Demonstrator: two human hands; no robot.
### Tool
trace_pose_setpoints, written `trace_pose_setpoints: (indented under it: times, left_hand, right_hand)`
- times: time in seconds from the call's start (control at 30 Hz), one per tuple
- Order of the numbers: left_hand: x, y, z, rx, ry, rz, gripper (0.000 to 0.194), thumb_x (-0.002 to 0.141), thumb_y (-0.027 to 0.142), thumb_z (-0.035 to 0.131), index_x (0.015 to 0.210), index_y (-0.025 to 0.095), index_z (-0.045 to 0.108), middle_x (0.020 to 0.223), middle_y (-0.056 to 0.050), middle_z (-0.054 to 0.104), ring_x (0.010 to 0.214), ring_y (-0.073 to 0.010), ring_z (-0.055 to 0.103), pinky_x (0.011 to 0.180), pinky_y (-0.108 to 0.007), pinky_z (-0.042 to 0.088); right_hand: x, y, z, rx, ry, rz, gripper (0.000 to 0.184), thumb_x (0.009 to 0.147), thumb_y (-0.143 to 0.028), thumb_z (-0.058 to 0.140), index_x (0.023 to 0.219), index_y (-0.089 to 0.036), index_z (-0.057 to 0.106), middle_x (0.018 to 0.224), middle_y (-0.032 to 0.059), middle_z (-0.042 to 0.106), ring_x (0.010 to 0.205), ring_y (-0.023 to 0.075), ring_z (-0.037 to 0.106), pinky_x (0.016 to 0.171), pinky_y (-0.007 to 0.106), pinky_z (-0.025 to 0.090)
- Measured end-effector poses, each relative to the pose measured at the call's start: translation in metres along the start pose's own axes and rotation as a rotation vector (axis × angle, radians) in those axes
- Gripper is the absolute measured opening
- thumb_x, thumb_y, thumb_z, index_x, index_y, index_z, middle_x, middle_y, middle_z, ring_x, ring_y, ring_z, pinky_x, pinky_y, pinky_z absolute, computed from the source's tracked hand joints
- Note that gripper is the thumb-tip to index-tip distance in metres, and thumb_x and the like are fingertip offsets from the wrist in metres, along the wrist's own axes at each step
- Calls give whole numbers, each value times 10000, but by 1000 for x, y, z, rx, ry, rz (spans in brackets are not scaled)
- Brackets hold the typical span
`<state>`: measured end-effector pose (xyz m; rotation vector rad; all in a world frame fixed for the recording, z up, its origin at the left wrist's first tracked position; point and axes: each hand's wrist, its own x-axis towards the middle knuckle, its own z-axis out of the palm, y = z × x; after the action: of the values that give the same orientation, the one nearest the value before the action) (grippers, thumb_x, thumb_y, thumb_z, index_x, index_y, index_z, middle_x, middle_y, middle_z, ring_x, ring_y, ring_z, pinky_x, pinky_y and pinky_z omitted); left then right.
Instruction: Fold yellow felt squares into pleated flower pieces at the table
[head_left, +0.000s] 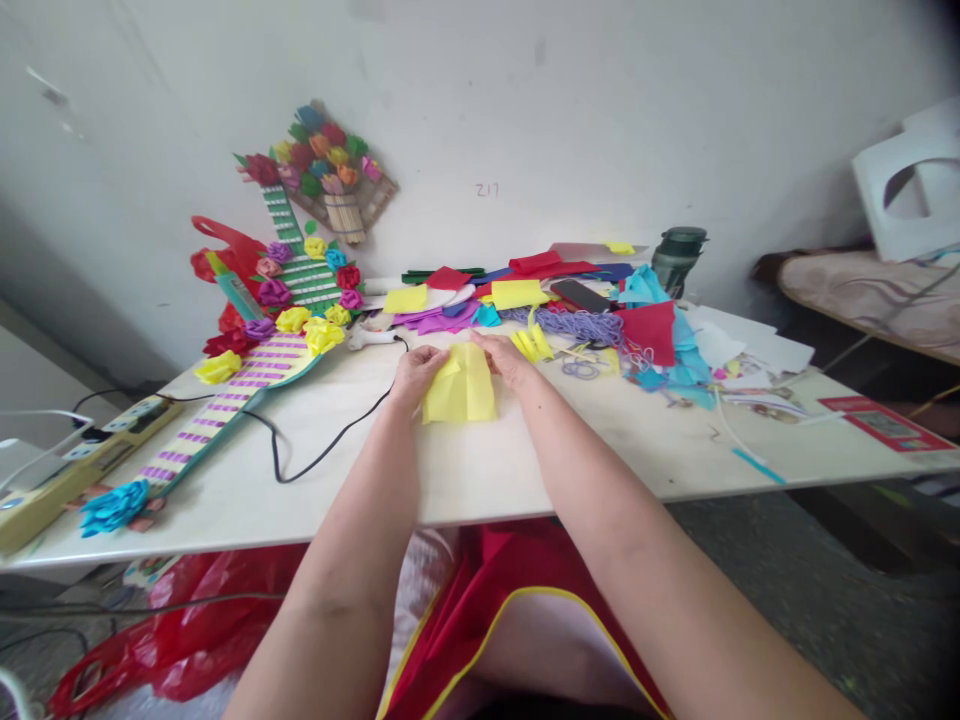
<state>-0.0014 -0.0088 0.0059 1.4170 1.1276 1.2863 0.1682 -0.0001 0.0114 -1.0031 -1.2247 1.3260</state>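
A creased sheet of yellow crepe paper (463,392) is held up between both hands just above the white table. My left hand (421,374) grips its left upper edge, the fingers closed on it. On the opposite side my right hand (501,354) pinches the upper right corner. Just beyond the right hand lie cut yellow paper strips (531,343). Behind the hands, folded yellow paper (517,293) and purple paper (431,318) lie in a pile.
Paper-flower decorations (225,400) cover the left of the table (600,450). A glue gun (373,336) trails a black cord. Purple string (570,325), red paper (649,333), a phone (581,295) and a dark bottle (676,262) are at the back. A power strip (82,465) sits left.
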Motion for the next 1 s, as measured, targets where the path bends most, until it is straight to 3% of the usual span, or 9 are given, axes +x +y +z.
trace_pose_setpoints:
  times: [0.2,0.47,0.73,1.0]
  left_hand:
    - [2,0,2,-48,81,53,393,555,488,755,674,153,588,576,6,593,498,-103,512,471,-215,389]
    - [5,-3,1,-6,55,80,344,577,451,724,617,155,554,532,24,536,470,-84,459,448,-203,350]
    - [4,-2,-1,24,24,62,297,603,423,685,635,153,566,521,25,525,470,-90,460,447,-207,348]
    - [5,-2,0,-33,98,75,209,614,350,649,610,156,571,484,38,489,454,-84,421,443,-208,311]
  right_hand:
    - [-3,2,5,58,-162,94,335,634,-418,776,785,-143,656,676,42,685,616,157,642,634,284,526]
    - [-7,-2,11,20,-43,100,216,585,-158,801,738,-146,649,688,30,686,624,158,654,670,308,565]
    - [-7,0,12,-49,-40,76,189,594,-128,763,751,-153,661,715,24,696,644,151,649,653,285,554]
    - [1,5,5,-220,10,-59,84,634,-202,721,614,-165,648,551,-12,607,620,165,604,559,253,487]
